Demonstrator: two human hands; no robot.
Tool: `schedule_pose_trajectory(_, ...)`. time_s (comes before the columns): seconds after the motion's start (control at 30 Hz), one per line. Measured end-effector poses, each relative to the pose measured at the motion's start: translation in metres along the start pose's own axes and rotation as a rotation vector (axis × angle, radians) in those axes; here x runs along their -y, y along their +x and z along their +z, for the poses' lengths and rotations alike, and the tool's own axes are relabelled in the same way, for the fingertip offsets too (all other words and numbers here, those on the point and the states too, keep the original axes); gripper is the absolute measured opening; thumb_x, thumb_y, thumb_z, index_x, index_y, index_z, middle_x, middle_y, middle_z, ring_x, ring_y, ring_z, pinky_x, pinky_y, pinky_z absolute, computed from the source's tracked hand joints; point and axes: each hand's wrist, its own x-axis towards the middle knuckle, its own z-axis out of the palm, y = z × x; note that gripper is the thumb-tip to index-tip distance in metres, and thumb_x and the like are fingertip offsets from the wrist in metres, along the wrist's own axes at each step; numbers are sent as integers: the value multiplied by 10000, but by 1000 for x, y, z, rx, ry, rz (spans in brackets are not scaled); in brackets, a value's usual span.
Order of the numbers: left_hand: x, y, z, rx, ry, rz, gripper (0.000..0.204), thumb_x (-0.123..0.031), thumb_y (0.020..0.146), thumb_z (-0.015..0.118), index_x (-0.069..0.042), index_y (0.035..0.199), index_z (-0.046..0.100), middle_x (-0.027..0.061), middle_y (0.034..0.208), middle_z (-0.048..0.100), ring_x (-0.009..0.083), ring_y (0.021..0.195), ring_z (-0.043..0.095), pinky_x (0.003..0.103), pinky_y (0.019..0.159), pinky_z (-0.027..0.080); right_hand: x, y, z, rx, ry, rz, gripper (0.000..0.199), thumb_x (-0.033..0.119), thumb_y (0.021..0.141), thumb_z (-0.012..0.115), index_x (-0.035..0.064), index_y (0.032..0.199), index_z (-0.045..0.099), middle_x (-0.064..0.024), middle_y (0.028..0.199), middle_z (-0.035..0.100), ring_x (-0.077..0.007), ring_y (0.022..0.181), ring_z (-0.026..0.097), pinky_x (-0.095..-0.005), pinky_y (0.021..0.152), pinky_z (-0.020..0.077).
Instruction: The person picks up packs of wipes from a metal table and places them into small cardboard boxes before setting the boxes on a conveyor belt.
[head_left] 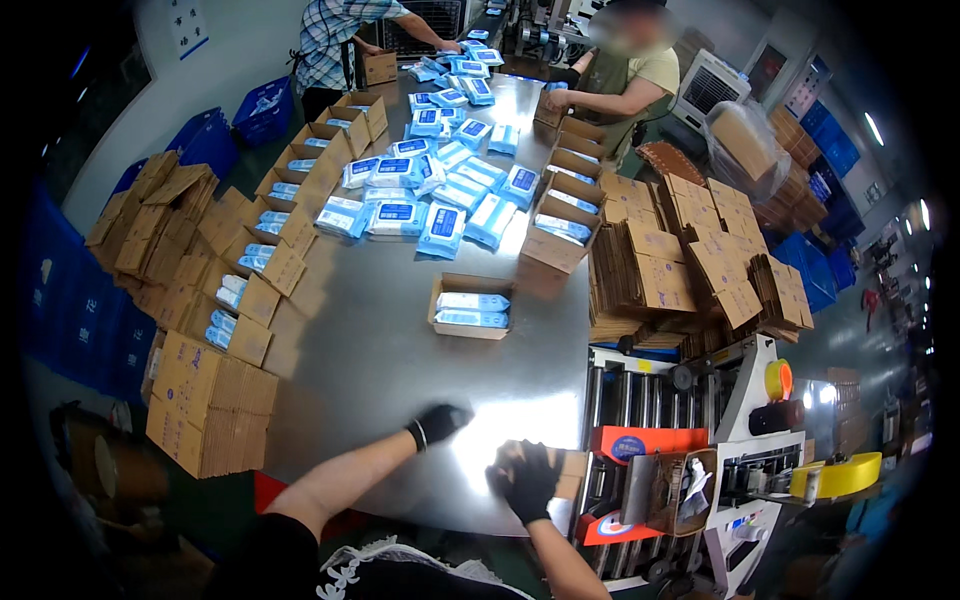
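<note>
My left hand [440, 424], in a black glove, is over the metal table [370, 350] near its front. Motion smears its fingers, and I see nothing in it. To its right, my right hand [527, 480], also black-gloved, has bent fingers against a small cardboard box [571, 474] at the table's right edge; the hand covers much of that box. Beyond both hands stands an open carton [471, 330] with two light-blue wipe packs [472, 302] lying in it. Loose wipe packs [440, 230] are heaped farther up the table.
A roller carton-sealing machine [650, 440] adjoins the table's right side. Rows of filled cartons line the left edge [255, 257] and right edge [562, 225]. Flattened cardboard [215, 400] is stacked left, more [645, 265] right. Two people [340, 45] [630, 85] work at the far end.
</note>
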Motion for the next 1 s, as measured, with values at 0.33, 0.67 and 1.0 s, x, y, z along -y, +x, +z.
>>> schedule_pose_trajectory(0.33,7,122,-131,-669,225,-517,151,-126,680,580,-55,797,519,218,761,578,425,775,564,477,655,447,-138,-75,-29,54,13,149,397,195,712,618,133,1103,607,-131,1319,499,-323,1285,417,-524,1079,265)
schedule_pose_trajectory(0.67,1,-124,-144,-340,374,-602,186,-188,659,612,-49,772,564,207,764,587,402,759,576,455,663,460,60,50,68,210,511,-291,760,406,672,794,17,1247,483,-218,1266,495,-380,1105,529,-442,950,432)
schedule_pose_trajectory(1.0,1,-144,-138,-366,193,-408,798,-393,624,846,8,1174,430,180,1145,513,309,1096,512,391,931,425,135,90,111,436,256,-125,295,350,910,511,100,968,658,-127,936,670,-280,827,662,-404,708,523)
